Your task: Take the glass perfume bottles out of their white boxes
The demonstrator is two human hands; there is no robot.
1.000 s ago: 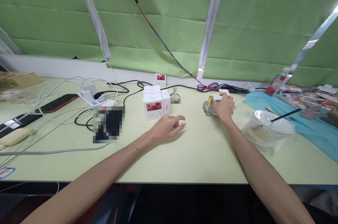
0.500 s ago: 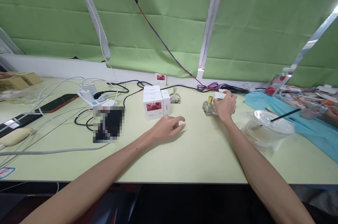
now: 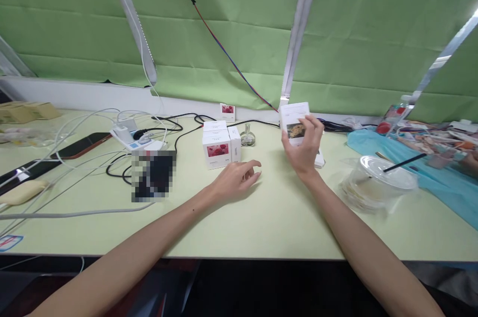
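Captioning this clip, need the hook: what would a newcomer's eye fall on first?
Probably the white box with a yellowish floral print, held in the right hand right of centre. Next, the cluster of white boxes near the centre, with a small glass bottle just to their right and the left hand in front. On the right side, the lidded cup with a black straw also stands out.

closed off at the back by a creased green covering [image 3: 231, 33], split by slanting pale bars [image 3: 298, 33]. marked with long folds running nearly level. bordered below by a white ledge [image 3: 74, 94]. furnished with a pale yellow-green bench [image 3: 269, 227], straight along its near edge and dark underneath. lit softly over the top, with brighter glare on the far-right bar [image 3: 441, 60].
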